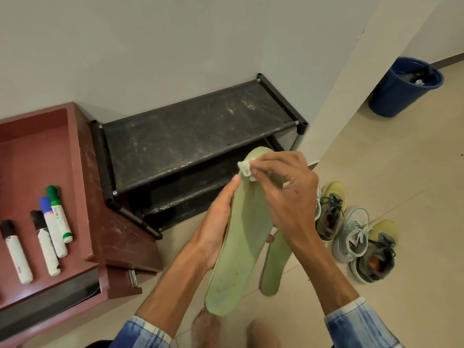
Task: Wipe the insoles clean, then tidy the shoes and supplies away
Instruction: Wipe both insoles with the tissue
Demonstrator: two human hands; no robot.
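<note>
Insole, pale green and smudged with dark marks near its heel, stands nearly upright in mid-air in front of the person, toe end up and heel end down, just above a bare foot. The left hand holds it from the side, thumb lying along its left edge and the other fingers wrapped behind it, one fingertip showing past its right edge. The right hand comes over from the other side, its fingers pinching a small crumpled white wipe and pressing it against the toe end of the insole. A second insole, the same green, hangs just behind and to the right of the first; I cannot tell what holds it. Both forearms come out of rolled blue-and-white sleeves. On the tiled floor to the right three sneakers sit close together, two olive-and-yellow and one light grey, laces loose. Behind the hands a low black shoe rack stands against the wall, its top shelf scuffed and dusty. To its left is a reddish-brown table with a recessed top where four markers lie: two black-capped, one blue, one green. Farther off to the right, a blue bin stands on the floor.
</note>
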